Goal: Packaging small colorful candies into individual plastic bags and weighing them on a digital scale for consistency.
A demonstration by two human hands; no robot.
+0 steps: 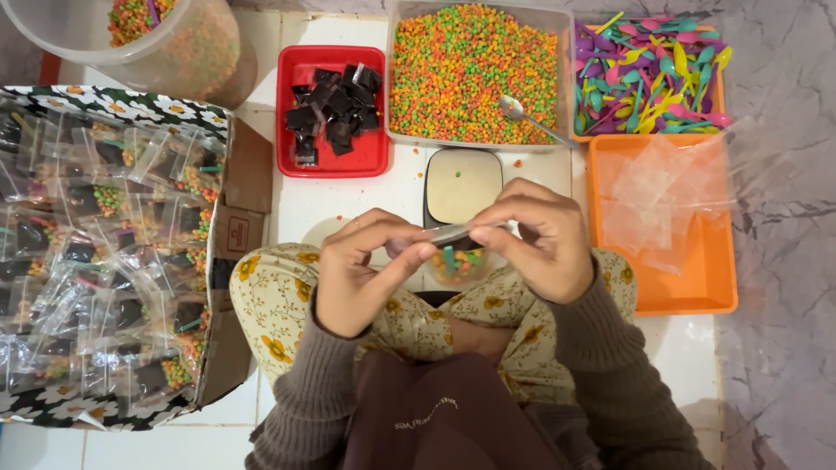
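Both hands hold a small clear plastic bag (457,259) above my lap, pinching its top edge. My left hand (361,270) grips the left end and my right hand (535,235) the right end. Inside the bag are coloured sprinkles and a small green spoon. Just beyond my hands stands a small kitchen scale (462,184) with a pale plate.
A clear tub of coloured sprinkles (473,74) holds a metal spoon (522,113). A red tray (292,152) holds dark squares. At right stand a box of coloured plastic spoons (649,74) and an orange tray (697,278) of empty clear bags. A floral carton (104,96) of filled bags sits left.
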